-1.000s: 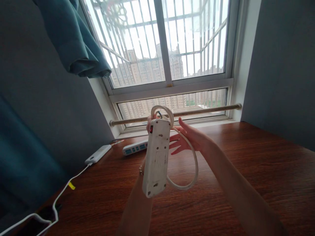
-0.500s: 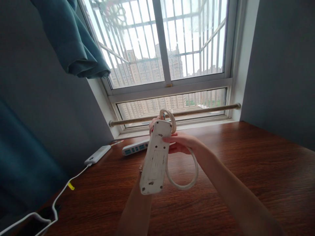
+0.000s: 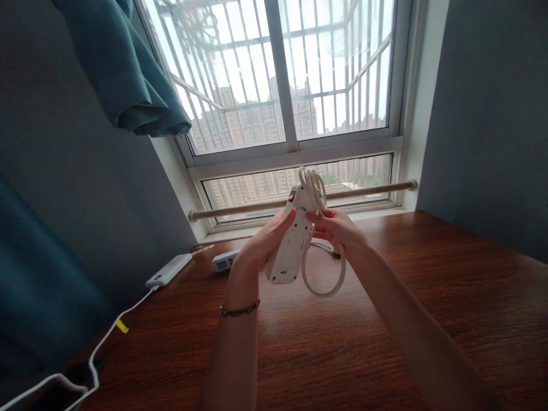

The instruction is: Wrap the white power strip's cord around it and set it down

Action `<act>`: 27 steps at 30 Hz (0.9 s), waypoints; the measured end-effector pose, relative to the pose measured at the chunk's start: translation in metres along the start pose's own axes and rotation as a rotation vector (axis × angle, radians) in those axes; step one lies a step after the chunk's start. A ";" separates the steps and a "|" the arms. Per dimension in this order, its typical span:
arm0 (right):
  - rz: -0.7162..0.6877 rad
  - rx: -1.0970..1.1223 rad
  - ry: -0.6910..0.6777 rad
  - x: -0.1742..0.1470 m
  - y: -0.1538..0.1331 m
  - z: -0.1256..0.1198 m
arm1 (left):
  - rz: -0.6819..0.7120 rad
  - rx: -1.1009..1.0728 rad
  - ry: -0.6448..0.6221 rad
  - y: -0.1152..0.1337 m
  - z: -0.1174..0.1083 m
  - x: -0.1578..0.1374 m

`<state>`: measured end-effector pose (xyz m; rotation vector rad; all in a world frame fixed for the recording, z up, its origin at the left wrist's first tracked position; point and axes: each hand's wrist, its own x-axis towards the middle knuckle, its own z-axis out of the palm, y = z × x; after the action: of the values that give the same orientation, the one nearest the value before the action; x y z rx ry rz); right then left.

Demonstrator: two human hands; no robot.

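A white power strip (image 3: 292,251) is held tilted above the table, its scuffed underside facing me and a red switch on its upper left side. My left hand (image 3: 266,240) grips it along the left edge, thumb on the underside. At the upper right, my right hand (image 3: 338,227) is closed with its thumb by the strip's edge, holding the white cable (image 3: 314,185). Several loops of cable bunch at the strip's top end, and one larger loop hangs below my right hand. The fingers behind the strip are partly hidden.
A second power strip (image 3: 223,261) with blue-green sockets lies behind my left hand on the wooden table (image 3: 428,297). A white power bank (image 3: 169,270) with a plugged-in white cord (image 3: 107,331) sits at left. A rail (image 3: 368,190) crosses the window.
The power strip has moved up, right and farther from me, turning so its red switch shows. My left hand has come round from behind to its left side. More cable loops show.
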<state>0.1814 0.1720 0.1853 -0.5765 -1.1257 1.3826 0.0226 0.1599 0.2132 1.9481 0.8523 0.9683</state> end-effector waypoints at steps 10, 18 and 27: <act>0.060 -0.006 0.064 -0.002 -0.010 -0.007 | 0.012 0.103 0.016 0.005 0.000 0.002; 0.042 -0.015 0.114 -0.003 -0.017 -0.014 | -0.110 0.157 -0.012 0.010 -0.007 -0.009; 0.021 0.021 0.242 0.000 -0.032 -0.039 | -0.136 0.511 0.060 0.006 -0.032 -0.013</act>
<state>0.2308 0.1775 0.1974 -0.7215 -0.9113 1.3024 -0.0099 0.1573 0.2270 2.2511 1.3505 0.7820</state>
